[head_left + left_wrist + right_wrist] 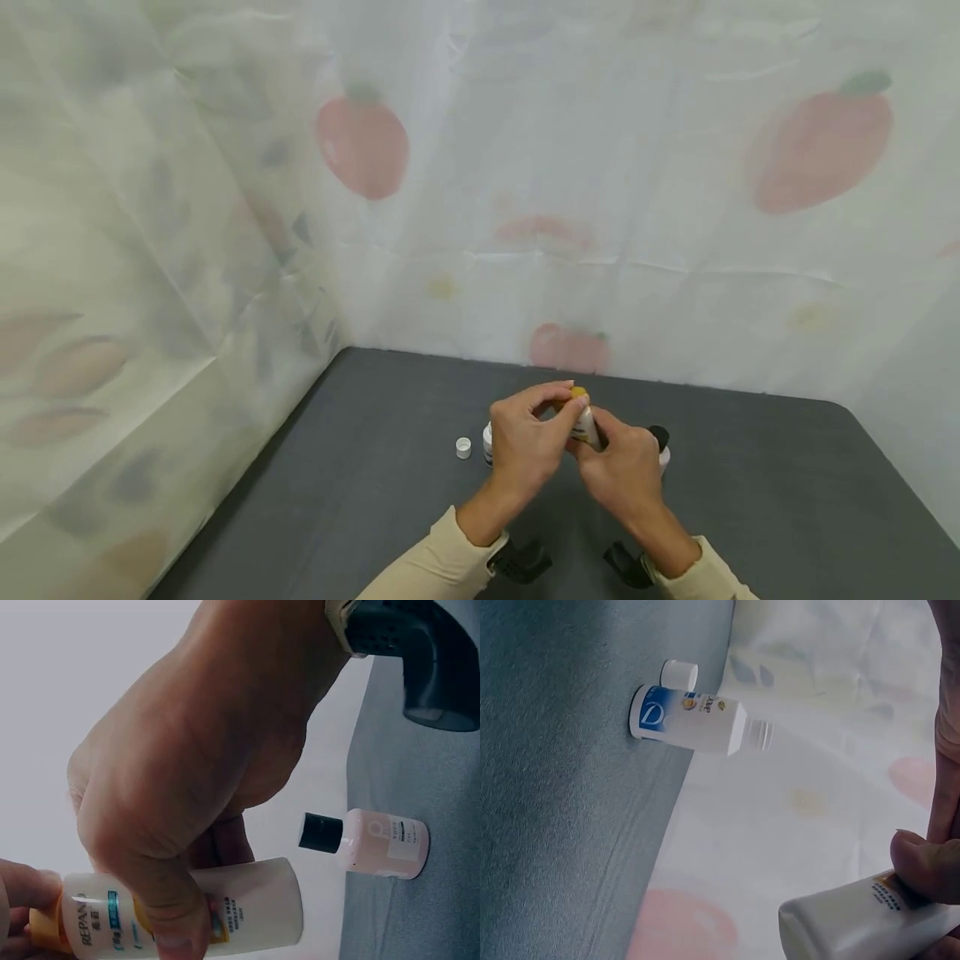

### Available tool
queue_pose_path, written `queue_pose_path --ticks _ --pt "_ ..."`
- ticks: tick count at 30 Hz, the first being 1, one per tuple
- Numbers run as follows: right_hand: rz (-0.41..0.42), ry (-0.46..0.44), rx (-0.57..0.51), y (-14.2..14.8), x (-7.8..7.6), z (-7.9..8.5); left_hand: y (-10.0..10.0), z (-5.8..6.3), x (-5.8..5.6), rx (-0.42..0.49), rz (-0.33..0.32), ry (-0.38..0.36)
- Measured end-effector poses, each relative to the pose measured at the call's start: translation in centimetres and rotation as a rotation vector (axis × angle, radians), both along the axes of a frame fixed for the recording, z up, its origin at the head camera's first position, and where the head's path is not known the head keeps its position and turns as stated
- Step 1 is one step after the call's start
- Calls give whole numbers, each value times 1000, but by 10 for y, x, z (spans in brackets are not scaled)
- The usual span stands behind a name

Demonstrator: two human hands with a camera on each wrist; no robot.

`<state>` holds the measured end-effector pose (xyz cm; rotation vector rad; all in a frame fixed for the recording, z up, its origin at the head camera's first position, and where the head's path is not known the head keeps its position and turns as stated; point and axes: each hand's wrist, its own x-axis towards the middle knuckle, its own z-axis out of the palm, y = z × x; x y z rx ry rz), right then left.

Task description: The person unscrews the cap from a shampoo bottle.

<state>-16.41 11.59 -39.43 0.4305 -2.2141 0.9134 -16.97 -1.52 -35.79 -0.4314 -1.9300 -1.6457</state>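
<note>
The left hand (525,437) pinches the yellow cap (580,392) while, just to its right, the right hand (624,465) grips the white bottle (262,904), which might twist or drop to the desk (375,467) below if that grip slackened.

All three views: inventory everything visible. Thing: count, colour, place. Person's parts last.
held bottle: 1, white, between both hands
yellow cap: 1, yellow-orange, at the held bottle's end
open bottle: 1, white with blue label, standing on table, left
white cap: 1, white, loose on table beside open bottle
pink bottle: 1, pale pink, standing on table, right
black cap: 1, black, on pink bottle
table: 1, dark grey, below everything
printed sheeting: count unclear, pale with red fruit, around table
wrist devices: 2, black, one per wrist
sleeves: 2, beige, forearms
left grip: 1, bare, pinching yellow cap
right grip: 1, bare, around held bottle
</note>
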Motion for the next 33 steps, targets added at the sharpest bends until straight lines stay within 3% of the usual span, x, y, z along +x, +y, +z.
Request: queue_pose_path --ticks 7,10,12,17,18,20,22,25,33 --pt "-6 28 5 -1 -2 3 0 7 -2 -38 92 18" --pt "44 24 -27 0 -3 5 -5 8 -4 -92 55 45" --pt "113 -3 -69 2 -2 7 -13 10 -8 -115 -100 42" --pt "314 -251 -217 9 2 24 -44 19 -21 -103 -702 -29" --pt "331 -314 -239 10 4 28 -50 21 -22 -103 -785 -47" --pt "356 -413 -258 11 8 34 -59 25 -24 -116 -863 -71" --pt "369 -458 -259 12 11 37 -63 27 -25 -126 -889 -98" --pt "382 -466 -264 12 15 38 -64 28 -23 -121 -851 -122" --pt "376 -257 -219 9 17 32 -53 23 -18 -55 -678 -50"
